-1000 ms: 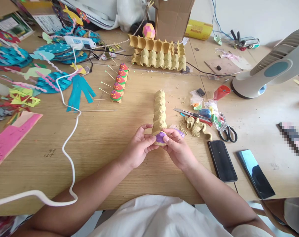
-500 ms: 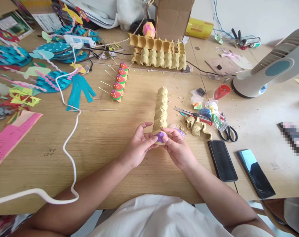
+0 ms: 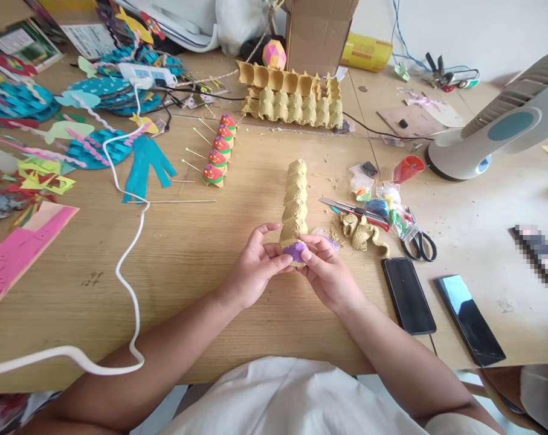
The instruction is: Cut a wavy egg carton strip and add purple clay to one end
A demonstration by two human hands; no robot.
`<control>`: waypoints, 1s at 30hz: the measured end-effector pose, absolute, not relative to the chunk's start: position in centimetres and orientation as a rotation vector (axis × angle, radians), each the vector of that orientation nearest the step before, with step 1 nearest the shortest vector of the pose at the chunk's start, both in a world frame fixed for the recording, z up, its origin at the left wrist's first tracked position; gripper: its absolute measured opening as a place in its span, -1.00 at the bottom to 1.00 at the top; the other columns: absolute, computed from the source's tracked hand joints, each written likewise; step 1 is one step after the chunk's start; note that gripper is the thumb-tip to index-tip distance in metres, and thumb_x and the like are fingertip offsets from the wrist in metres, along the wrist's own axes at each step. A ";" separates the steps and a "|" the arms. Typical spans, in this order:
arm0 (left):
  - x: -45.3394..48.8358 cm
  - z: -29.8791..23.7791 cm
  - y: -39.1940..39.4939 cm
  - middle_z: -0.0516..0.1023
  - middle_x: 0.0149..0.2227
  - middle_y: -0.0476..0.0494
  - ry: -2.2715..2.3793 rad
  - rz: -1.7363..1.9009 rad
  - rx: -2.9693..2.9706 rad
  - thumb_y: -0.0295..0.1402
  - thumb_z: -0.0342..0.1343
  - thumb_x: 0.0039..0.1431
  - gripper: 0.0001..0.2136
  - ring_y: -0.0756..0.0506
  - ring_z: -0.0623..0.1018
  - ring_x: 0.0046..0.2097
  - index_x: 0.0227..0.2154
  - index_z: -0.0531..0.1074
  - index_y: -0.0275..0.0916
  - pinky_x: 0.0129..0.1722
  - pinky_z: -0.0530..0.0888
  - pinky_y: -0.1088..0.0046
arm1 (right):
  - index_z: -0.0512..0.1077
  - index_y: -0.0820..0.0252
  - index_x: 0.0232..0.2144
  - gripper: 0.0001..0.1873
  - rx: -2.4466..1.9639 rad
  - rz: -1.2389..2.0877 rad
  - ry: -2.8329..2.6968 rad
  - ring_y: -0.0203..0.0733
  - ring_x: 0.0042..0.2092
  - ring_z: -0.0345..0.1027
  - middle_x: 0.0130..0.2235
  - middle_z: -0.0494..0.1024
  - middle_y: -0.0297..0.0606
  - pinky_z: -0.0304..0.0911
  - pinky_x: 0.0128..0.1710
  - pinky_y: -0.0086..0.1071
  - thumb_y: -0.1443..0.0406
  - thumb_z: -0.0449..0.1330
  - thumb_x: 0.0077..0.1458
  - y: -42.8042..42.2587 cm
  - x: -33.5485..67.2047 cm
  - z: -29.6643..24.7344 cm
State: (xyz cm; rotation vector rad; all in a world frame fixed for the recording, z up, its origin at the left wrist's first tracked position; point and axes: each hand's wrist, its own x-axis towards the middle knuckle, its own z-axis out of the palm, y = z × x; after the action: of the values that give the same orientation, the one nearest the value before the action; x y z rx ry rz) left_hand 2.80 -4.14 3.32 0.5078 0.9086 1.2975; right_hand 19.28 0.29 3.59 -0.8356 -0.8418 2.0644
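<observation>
A strip of egg-carton cups [image 3: 294,196] lies lengthwise on the wooden table [image 3: 201,266], its near end between my hands. My left hand [image 3: 253,272] pinches that end from the left, thumb on a lump of purple clay [image 3: 293,249] pressed over the nearest cup. From the right, my right hand [image 3: 325,272] pinches the same end, its thumb also on the clay. More purple clay [image 3: 332,243] shows just behind my right hand's fingers.
A painted carton caterpillar [image 3: 218,151] with pins, egg trays [image 3: 292,96], scissors [image 3: 419,244], a craft knife [image 3: 346,208], clay bags [image 3: 382,205], carton scraps [image 3: 362,232], two phones [image 3: 408,295], a fan [image 3: 504,121], a white cable [image 3: 128,241] and paper crafts [image 3: 87,139] surround my hands.
My thumbs have shifted slightly over the purple clay on the strip's end. The strip and everything else stay put.
</observation>
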 end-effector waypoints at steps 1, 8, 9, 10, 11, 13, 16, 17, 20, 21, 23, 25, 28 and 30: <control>2.8 3.3 -4.1 0.63 -0.34 0.06 0.893 1.297 0.508 -0.37 0.47 0.04 -0.35 -0.02 0.63 -0.24 0.13 0.25 -0.06 -0.14 0.55 0.41 | 0.57 -0.03 -0.16 -0.67 -0.833 2.060 -0.845 -0.28 -0.19 0.50 -0.22 0.66 -0.42 0.37 -0.14 -0.36 0.16 0.52 0.02 0.3 19.3 3.6; 2.7 3.2 -4.0 0.65 -0.35 0.03 0.851 1.288 0.463 -0.27 0.43 0.11 -0.40 -0.04 0.65 -0.23 0.15 0.29 -0.08 -0.19 0.57 0.45 | 0.59 0.00 -0.18 -0.66 -0.895 1.975 -0.925 -0.25 -0.21 0.45 -0.23 0.63 -0.38 0.34 -0.20 -0.35 0.13 0.52 -0.01 0.5 19.4 3.8; 2.7 3.1 -3.9 0.64 -0.36 0.05 0.860 1.291 0.463 -0.28 0.43 0.11 -0.41 -0.03 0.65 -0.24 0.15 0.29 -0.07 -0.20 0.57 0.46 | 0.59 0.00 -0.18 -0.66 -0.894 1.963 -0.939 -0.25 -0.20 0.45 -0.23 0.62 -0.37 0.34 -0.19 -0.35 0.13 0.52 -0.01 0.5 19.4 3.8; 2.7 3.1 -3.9 0.64 -0.38 0.06 0.867 1.295 0.465 -0.29 0.43 0.10 -0.41 -0.03 0.65 -0.25 0.14 0.29 -0.06 -0.21 0.56 0.47 | 0.60 0.00 -0.17 -0.65 -0.889 1.954 -0.949 -0.25 -0.20 0.44 -0.23 0.62 -0.37 0.33 -0.19 -0.36 0.13 0.53 -0.02 0.6 19.4 3.7; 2.8 3.1 -3.9 0.64 -0.39 0.07 0.874 1.298 0.467 -0.29 0.43 0.10 -0.41 -0.03 0.65 -0.26 0.14 0.29 -0.05 -0.22 0.56 0.47 | 0.61 0.00 -0.17 -0.64 -0.886 1.949 -0.957 -0.26 -0.20 0.44 -0.23 0.62 -0.37 0.33 -0.19 -0.36 0.13 0.53 -0.03 0.6 19.4 3.6; 2.8 3.1 -4.0 0.63 -0.39 0.08 0.884 1.302 0.472 -0.28 0.44 0.10 -0.41 -0.03 0.65 -0.27 0.13 0.29 -0.05 -0.23 0.56 0.47 | 0.61 0.00 -0.16 -0.64 -0.888 1.944 -0.968 -0.25 -0.19 0.44 -0.22 0.62 -0.37 0.34 -0.19 -0.36 0.13 0.53 -0.03 0.6 19.4 3.4; 2.6 3.0 -4.0 0.64 -0.37 0.07 0.880 1.312 0.486 -0.28 0.42 0.11 -0.43 -0.04 0.66 -0.25 0.12 0.28 -0.04 -0.23 0.56 0.46 | 0.62 -0.01 -0.15 -0.63 -0.905 1.942 -0.979 -0.22 -0.18 0.45 -0.20 0.63 -0.35 0.36 -0.19 -0.33 0.12 0.52 -0.03 0.6 19.5 3.4; 2.6 3.0 -4.0 0.65 -0.36 0.06 0.874 1.315 0.494 -0.28 0.41 0.13 -0.45 -0.04 0.66 -0.25 0.12 0.28 -0.04 -0.22 0.56 0.46 | 0.62 -0.02 -0.15 -0.63 -0.906 1.942 -0.977 -0.22 -0.18 0.46 -0.20 0.64 -0.34 0.36 -0.18 -0.33 0.12 0.52 -0.03 0.6 19.4 3.4; 2.4 3.0 -3.9 0.65 -0.34 0.04 0.850 1.323 0.531 -0.25 0.37 0.18 -0.52 -0.03 0.65 -0.24 0.08 0.29 -0.07 -0.19 0.56 0.44 | 0.61 -0.02 -0.15 -0.63 -0.890 1.957 -0.957 -0.21 -0.17 0.47 -0.20 0.64 -0.35 0.38 -0.15 -0.31 0.13 0.53 -0.04 0.6 19.3 3.5; 2.3 2.9 -3.9 0.65 -0.34 0.04 0.845 1.324 0.547 -0.24 0.37 0.19 -0.53 -0.02 0.65 -0.24 0.06 0.29 -0.09 -0.18 0.56 0.44 | 0.61 -0.02 -0.16 -0.63 -0.879 1.965 -0.951 -0.22 -0.18 0.47 -0.21 0.64 -0.36 0.38 -0.14 -0.31 0.14 0.53 -0.04 0.5 19.3 3.6; 2.3 2.9 -3.9 0.66 -0.32 0.01 0.848 1.329 0.581 -0.26 0.41 0.14 -0.50 -0.02 0.64 -0.24 0.04 0.29 -0.11 -0.16 0.55 0.43 | 0.60 -0.03 -0.16 -0.65 -0.851 1.984 -0.943 -0.23 -0.17 0.47 -0.22 0.63 -0.38 0.38 -0.09 -0.30 0.15 0.53 -0.02 0.5 19.1 3.7; 2.4 2.9 -3.9 0.66 -0.31 0.00 0.876 1.339 0.611 -0.32 0.46 0.07 -0.46 -0.02 0.63 -0.24 0.03 0.28 -0.13 -0.14 0.54 0.42 | 0.61 -0.04 -0.16 -0.66 -0.822 2.003 -0.944 -0.25 -0.15 0.47 -0.21 0.63 -0.39 0.37 -0.04 -0.30 0.17 0.53 -0.01 0.4 19.1 3.8; 2.6 2.7 -4.0 0.65 -0.32 0.02 0.930 1.364 0.637 -0.36 0.48 0.04 -0.42 -0.01 0.63 -0.25 0.03 0.27 -0.12 -0.16 0.52 0.44 | 0.60 -0.06 -0.12 -0.63 -0.804 2.014 -0.979 -0.23 -0.09 0.47 -0.16 0.63 -0.37 0.35 0.05 -0.26 0.19 0.53 -0.01 0.3 19.1 3.9; 2.7 2.6 -4.1 0.64 -0.33 0.03 0.952 1.380 0.641 -0.36 0.48 0.04 -0.42 -0.01 0.62 -0.27 0.03 0.27 -0.12 -0.17 0.51 0.45 | 0.60 -0.06 -0.09 -0.60 -0.807 2.012 -1.002 -0.20 -0.07 0.47 -0.14 0.64 -0.35 0.34 0.08 -0.22 0.18 0.52 -0.01 0.2 19.2 4.0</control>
State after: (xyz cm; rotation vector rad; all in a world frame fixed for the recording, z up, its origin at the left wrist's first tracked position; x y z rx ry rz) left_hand 2.68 -4.12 2.64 0.6405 0.9519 1.3796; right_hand 19.17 0.24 3.96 -0.8072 -1.0024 2.0115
